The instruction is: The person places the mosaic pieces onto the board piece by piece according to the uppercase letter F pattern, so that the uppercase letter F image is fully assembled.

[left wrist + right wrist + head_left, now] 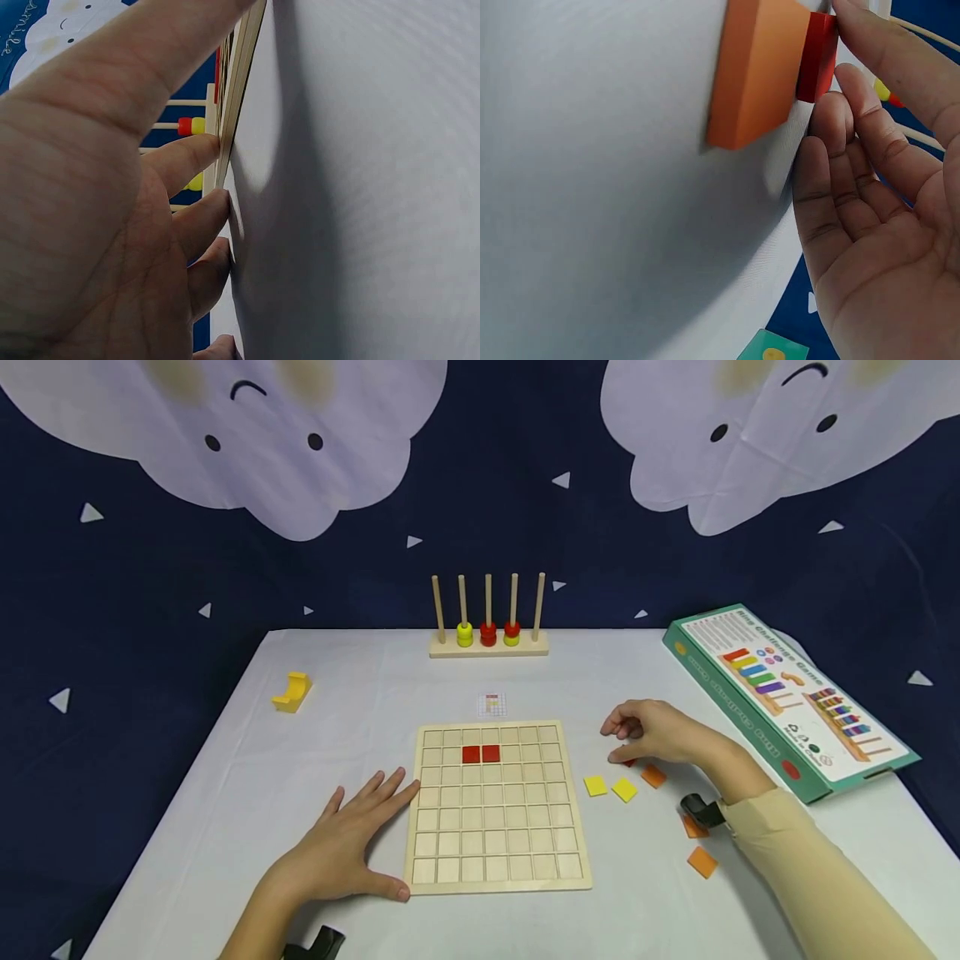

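Red tile point(628, 762) lay on the counter point(300, 760) toward its right edge, mostly hidden under the right hand point(652, 732) in the head view. Right wrist view showed the same red tile point(817, 56) with a fingertip point(862, 30) touching its edge; the other fingers were loosely bent beside it, not closed round it. An orange tile point(754, 71) sat just beside the red one, touching or nearly so; cannot tell which. In the head view that orange tile point(653, 775) lay just right of the red one.

Two yellow tiles point(610, 787) lay between the hand and the wooden grid board point(495, 810). Two more orange tiles point(699, 845) lay nearer the front edge, by the right wrist.

Board sat mid-counter toward the front edge, two red tiles point(480, 754) side by side in its second row. Left hand point(352, 839) lay flat on the counter, fingers spread and straight, against the board's left edge; left wrist view showed fingertips point(199, 154) touching the board's side point(240, 75).

Small pattern card point(491, 703) lay just behind the board. Peg rack point(488, 622) with yellow and red rings stood at the back edge. Yellow piece point(292, 692) sat toward the left edge. Green game box point(787, 693) lay at the right edge.
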A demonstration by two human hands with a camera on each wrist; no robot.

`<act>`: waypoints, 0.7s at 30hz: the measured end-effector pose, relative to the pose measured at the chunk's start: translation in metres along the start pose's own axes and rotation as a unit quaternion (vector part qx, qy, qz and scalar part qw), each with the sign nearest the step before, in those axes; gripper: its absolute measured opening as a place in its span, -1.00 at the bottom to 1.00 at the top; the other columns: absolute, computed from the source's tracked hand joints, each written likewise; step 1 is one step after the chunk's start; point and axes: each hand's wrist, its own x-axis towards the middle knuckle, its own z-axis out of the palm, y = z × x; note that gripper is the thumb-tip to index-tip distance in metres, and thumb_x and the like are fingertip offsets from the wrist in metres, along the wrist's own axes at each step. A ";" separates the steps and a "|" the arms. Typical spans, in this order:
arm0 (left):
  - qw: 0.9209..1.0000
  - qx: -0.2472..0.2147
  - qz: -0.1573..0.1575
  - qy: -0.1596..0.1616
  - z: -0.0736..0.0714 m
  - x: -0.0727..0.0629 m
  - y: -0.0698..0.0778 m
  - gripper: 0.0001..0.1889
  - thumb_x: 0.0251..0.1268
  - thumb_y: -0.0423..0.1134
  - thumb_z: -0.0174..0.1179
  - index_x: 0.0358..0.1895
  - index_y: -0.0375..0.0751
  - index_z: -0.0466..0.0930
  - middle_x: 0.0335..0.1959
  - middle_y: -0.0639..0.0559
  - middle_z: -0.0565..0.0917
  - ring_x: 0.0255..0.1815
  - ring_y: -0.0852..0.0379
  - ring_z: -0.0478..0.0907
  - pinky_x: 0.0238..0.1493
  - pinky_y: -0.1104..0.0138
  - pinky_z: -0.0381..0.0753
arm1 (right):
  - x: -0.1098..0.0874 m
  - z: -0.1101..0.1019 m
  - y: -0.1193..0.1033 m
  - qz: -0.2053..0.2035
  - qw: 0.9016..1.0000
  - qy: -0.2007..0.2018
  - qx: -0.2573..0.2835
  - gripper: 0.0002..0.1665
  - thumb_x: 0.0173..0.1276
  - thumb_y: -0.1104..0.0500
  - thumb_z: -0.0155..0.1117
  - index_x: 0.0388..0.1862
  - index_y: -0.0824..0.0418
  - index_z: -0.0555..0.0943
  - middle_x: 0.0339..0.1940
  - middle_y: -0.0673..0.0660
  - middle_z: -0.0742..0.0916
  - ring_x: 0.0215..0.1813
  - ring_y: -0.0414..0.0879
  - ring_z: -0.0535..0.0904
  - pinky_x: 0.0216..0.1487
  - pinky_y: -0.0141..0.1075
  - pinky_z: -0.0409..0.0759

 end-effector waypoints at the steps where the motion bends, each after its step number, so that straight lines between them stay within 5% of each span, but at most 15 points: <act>1: 1.000 -0.001 -0.001 0.000 0.000 0.000 0.000 0.41 -0.38 0.54 0.61 0.74 0.26 0.17 0.79 0.02 0.14 0.80 -0.29 0.02 0.57 -0.59 -0.13 | 0.000 0.000 0.000 0.001 1.000 0.000 0.002 -0.58 0.24 0.13 0.68 0.00 0.24 0.73 -0.21 0.05 0.69 -0.16 -0.13 0.57 -0.14 -0.44 0.60; 21: 1.000 0.004 0.007 0.004 0.000 -0.001 0.000 0.41 -0.36 0.54 0.60 0.74 0.25 0.16 0.79 0.01 0.15 0.80 -0.31 0.04 0.56 -0.60 -0.09 | -0.009 -0.008 0.007 0.006 1.000 -0.026 0.000 -0.58 0.18 0.16 0.70 -0.03 0.23 0.72 -0.28 0.02 0.67 -0.20 -0.17 0.56 -0.14 -0.46 0.58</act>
